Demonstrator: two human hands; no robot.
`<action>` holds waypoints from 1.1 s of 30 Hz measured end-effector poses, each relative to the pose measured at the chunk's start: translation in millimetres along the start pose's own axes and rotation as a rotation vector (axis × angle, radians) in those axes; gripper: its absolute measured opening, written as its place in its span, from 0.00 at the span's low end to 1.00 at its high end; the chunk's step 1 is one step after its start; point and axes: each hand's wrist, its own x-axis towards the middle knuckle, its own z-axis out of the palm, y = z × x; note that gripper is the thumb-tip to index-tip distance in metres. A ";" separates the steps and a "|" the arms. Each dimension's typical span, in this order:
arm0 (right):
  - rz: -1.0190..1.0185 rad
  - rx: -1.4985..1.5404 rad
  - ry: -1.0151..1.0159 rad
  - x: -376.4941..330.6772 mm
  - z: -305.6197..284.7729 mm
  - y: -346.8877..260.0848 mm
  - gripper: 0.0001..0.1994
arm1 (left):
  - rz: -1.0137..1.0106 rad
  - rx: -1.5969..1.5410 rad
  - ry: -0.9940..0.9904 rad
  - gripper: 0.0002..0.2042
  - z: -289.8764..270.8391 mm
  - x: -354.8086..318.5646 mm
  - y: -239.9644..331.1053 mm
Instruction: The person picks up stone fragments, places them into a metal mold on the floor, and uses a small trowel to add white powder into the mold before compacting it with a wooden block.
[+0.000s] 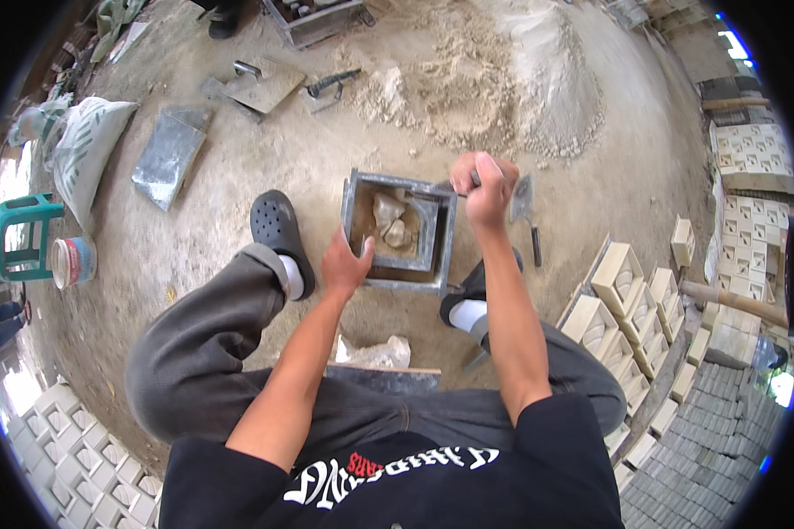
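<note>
Knees bent, I squat over a square metal mould (pixel 400 231) on the dirt floor (pixel 238 167), wet mortar inside. Left hand (pixel 346 264) rests loose and unclenched on its near rim. Right hand (pixel 487 188) is clenched around a trowel (pixel 525 204) at the far right corner. Cast blocks (pixel 622 300) stacked right; sand pile (pixel 503 79) beyond.

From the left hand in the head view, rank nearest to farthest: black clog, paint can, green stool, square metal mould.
From the left hand:
1. Square metal mould, touching, just right.
2. Black clog, left.
3. Paint can, far left.
4. Green stool, farthest left, beyond the can.
</note>
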 end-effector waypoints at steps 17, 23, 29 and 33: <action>0.008 0.048 0.026 1.2 -18.0 1.0 0.22 | -0.027 0.004 0.012 0.28 -2.9 1.0 7.9; 0.003 0.013 0.021 -4.0 -12.1 13.3 0.23 | 0.049 -0.004 0.079 0.28 4.2 0.5 5.7; -0.059 0.017 -0.003 -1.6 -5.0 -9.7 0.23 | 0.001 0.030 0.045 0.28 0.6 -2.3 1.1; 0.014 -0.010 0.044 -3.3 -22.3 11.4 0.23 | -0.006 -0.006 -0.013 0.33 1.1 2.1 10.1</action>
